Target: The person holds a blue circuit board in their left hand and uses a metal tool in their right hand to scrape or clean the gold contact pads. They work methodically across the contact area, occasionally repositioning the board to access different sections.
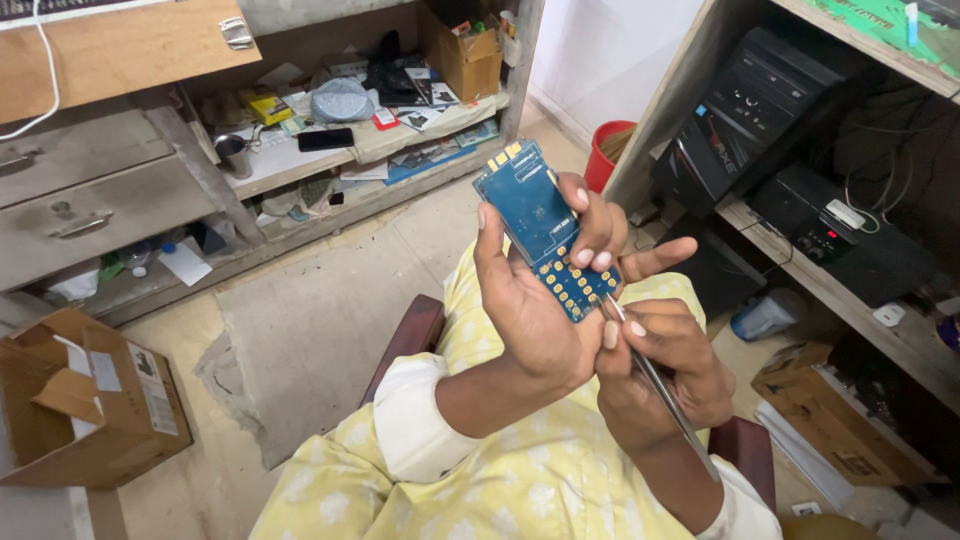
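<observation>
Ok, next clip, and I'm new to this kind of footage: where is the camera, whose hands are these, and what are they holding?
The one picture comes from a camera worn on the person's head, looking down at their own lap and hands; no machine is involved. The left hand holds up a blue rectangular circuit board with gold contact pads, fingers curled over its edge. The right hand grips thin metal tweezers, tip at the board's lower end. Below is a concrete floor with an open brown cardboard box. Cluttered wooden shelves stand ahead, and a black computer tower sits on a shelf to the right.
</observation>
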